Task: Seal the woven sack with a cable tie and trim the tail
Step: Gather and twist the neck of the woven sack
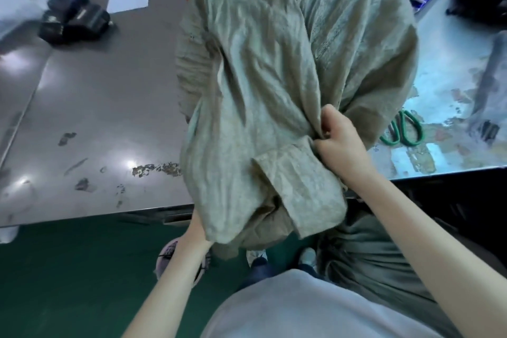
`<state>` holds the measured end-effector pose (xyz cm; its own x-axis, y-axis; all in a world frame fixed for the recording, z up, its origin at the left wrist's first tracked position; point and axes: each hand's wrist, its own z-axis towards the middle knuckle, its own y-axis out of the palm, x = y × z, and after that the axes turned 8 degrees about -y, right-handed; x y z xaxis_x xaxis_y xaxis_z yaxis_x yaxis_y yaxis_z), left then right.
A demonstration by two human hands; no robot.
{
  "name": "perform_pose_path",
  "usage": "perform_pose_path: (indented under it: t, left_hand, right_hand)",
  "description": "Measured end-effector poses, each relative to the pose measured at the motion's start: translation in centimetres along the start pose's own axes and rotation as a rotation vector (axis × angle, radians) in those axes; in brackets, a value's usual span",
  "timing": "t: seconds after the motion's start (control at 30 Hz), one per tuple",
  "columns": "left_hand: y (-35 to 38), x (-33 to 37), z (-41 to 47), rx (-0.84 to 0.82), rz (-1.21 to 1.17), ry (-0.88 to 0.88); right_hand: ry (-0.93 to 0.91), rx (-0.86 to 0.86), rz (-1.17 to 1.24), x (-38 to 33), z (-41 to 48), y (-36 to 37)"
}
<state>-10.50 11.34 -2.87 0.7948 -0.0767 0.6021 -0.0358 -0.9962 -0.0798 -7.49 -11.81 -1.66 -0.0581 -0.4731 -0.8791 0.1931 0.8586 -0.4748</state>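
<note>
Sack (274, 77) is lying bunched on the bench (96, 107), hanging over its near edge. Right hand (338, 141) is gripping gathered fabric at the sack's right side; left hand (199, 228) is reaching under the overhanging end, fingers hidden, grip unclear.

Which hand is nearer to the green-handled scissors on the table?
Right. The right hand grips the sack just left of the scissors; the left hand is under the sack's lower edge, far away.
</note>
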Motion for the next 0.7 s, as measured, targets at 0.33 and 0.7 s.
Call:
perform_pose_path:
  t: [0.33,0.7]
  left_hand:
    - [-1.2,5.6,0.9,-0.346,-0.256,0.167]
    - [2.0,6.6,4.4,-0.157,0.195,0.108]
  right_hand:
    - [-0.134,0.081,-0.146,2.1,-3.9,-1.5]
    - [-0.151,-0.097,-0.353,1.9,-3.9,-0.8]
